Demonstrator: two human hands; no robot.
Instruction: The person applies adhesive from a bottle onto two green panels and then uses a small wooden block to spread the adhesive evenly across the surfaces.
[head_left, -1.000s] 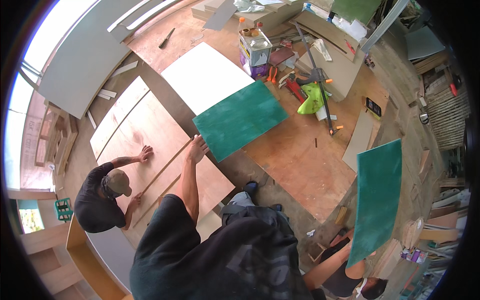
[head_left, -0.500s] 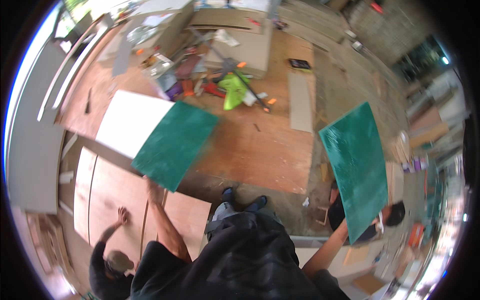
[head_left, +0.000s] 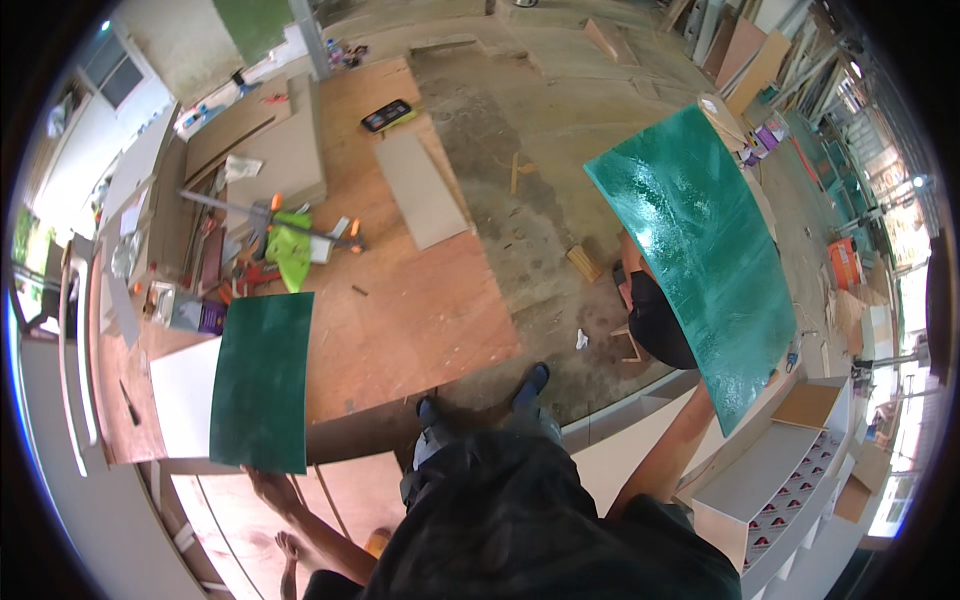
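Observation:
My left hand [head_left: 268, 486] is closed on the near edge of a dark green sheet [head_left: 262, 385]. That sheet is over the wooden table, covering part of a white sheet [head_left: 182, 400]. On the right, my right hand [head_left: 708, 394] grips a larger, glossy green sheet [head_left: 700, 250] by its lower part. It is held up in the air at a tilt, and most of the hand is hidden behind it. A co-worker's dark head [head_left: 658, 325] shows partly behind this sheet. Below my left hand lies another person's hand [head_left: 287, 545] on a plywood board [head_left: 225, 510].
The plywood table [head_left: 400, 340] bears a grey strip [head_left: 420, 190], a phone [head_left: 387, 116], a bar clamp [head_left: 330, 238], a lime-green cloth [head_left: 290, 255] and stacked boards [head_left: 300, 150]. A long cabinet carcass [head_left: 760, 470] stands at the lower right. A wood block [head_left: 583, 264] lies on the floor.
My view has swung to the right, so the table now appears farther left. Both green sheets stay in my hands; the left one shows more upright, and the right one faces me more broadly.

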